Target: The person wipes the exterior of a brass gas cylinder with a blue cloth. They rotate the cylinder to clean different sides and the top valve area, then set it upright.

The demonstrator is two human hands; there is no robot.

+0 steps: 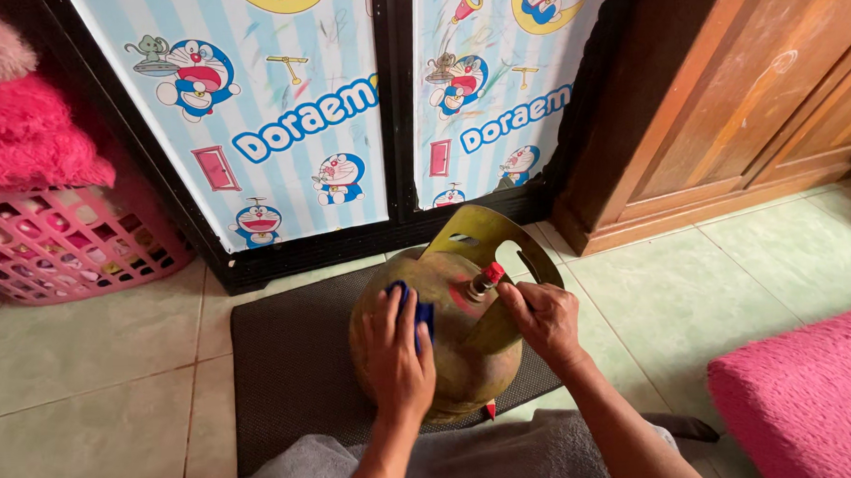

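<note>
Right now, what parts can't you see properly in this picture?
- Blue cloth: head view, mostly under the left hand.
- Gas cylinder: its bottom is hidden by its own rounded body and the grey cloth.
- Right hand: fingertips hidden behind the cylinder's handle guard.
- Pink basket: cut off by the left edge.

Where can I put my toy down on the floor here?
The tiles between the pink basket and the dark mat are bare. So are those between the wooden cupboard and pink rug. It is crowded around the gas cylinder, where both hands work.
</note>
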